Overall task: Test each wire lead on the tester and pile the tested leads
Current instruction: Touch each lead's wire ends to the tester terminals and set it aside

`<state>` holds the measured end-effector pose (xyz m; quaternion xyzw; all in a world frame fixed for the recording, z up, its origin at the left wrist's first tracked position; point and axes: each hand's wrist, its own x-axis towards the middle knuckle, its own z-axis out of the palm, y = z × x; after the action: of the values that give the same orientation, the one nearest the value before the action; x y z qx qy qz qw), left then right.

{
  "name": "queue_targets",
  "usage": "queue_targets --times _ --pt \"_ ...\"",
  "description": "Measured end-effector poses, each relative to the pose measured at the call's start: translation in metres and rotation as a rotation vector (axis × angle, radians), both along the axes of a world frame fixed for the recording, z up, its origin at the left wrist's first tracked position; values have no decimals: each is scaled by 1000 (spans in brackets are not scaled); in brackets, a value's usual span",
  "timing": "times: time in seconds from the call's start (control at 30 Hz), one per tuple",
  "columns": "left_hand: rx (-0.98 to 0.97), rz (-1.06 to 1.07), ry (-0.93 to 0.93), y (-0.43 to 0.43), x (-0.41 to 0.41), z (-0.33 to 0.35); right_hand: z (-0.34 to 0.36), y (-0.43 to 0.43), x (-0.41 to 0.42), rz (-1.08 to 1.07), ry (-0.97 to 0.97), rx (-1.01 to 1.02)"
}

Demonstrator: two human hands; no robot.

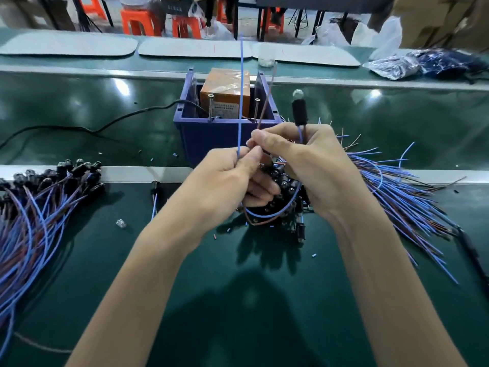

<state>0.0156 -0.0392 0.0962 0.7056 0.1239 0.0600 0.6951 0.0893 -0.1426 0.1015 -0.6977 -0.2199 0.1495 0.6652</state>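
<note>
My left hand (232, 176) pinches the blue wire (241, 88) of one lead between thumb and forefinger. My right hand (304, 165) pinches its brown wire (266, 102), with the black bulb holder (299, 109) standing up behind the fingers. The lead hangs in the air just in front of the blue tester box (211, 139) on the desk (185, 260). To do this well, I'd spread the two tips to match the left screw (210, 107) and right screw (257, 109), touch one wire to each without crossing them, and watch the bulb.
</note>
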Motion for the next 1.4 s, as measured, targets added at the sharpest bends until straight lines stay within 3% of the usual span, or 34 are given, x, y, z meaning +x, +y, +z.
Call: queue_targets --times 0.13,0.23,0.3,0.47,0.67,1.4 --pt "-3 241 -114 5 6 -5 3 3 0 -44 99 94" --pt "251 434 -150 14 8 -13 5 2 1 -101 113 162" --pt "406 493 -133 20 8 -19 3 1 3 -160 81 162" --pt "558 488 6 37 9 -25 -6 -1 14 -290 47 115" --pt "532 517 -46 44 8 -29 -13 -7 25 -376 36 58" --pt "361 520 0 51 6 -39 -14 -10 27 -260 108 -21"
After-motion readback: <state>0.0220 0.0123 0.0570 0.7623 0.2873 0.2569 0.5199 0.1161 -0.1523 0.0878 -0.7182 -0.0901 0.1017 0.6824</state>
